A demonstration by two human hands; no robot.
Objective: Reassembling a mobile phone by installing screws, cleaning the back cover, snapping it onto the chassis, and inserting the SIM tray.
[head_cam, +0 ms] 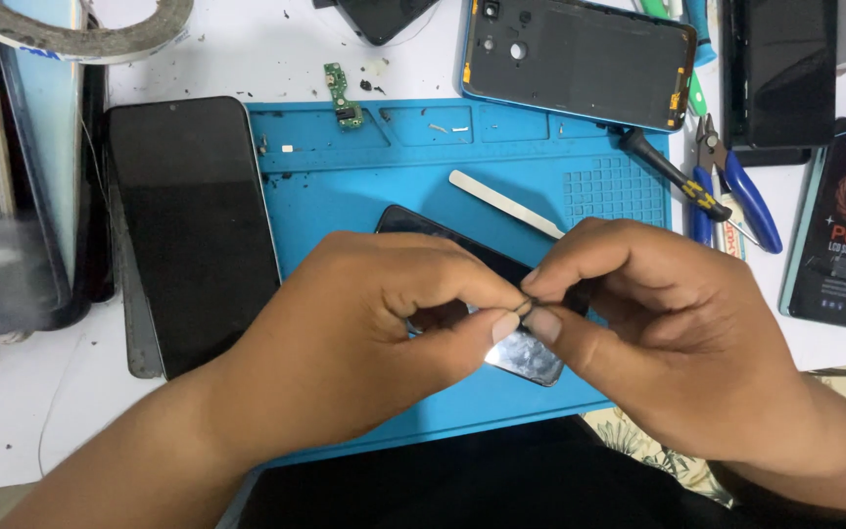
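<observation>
While both hands met over the middle of the blue mat (345,186), a dark phone (193,230) lay face up well to their left, half on the mat's edge and half on the white table (247,49). A small green circuit board (343,96) sat at the mat's top rim, apart from everything in use.

The left hand (364,343) was curled nearly closed, thumb and forefinger pinched together at its right side. Directly under and between the two hands lay a small phone (531,355), its long axis running from upper left to lower right; its dark upper corner showed above the left knuckles and its shiny lower corner showed below the thumbs. Both hands were equally near it, each touching it at the middle.

The right hand (658,333) was likewise almost shut, thumb tip pressed against forefinger, meeting the left thumb. What the fingertips gripped between them was too small to tell, perhaps a thin dark strip.

A white pry tool (501,201) lay just beyond the phone. Farther right sat an open phone back (580,59), a screwdriver (673,174), blue-handled pliers (741,191) and a printed screen box (839,235).
</observation>
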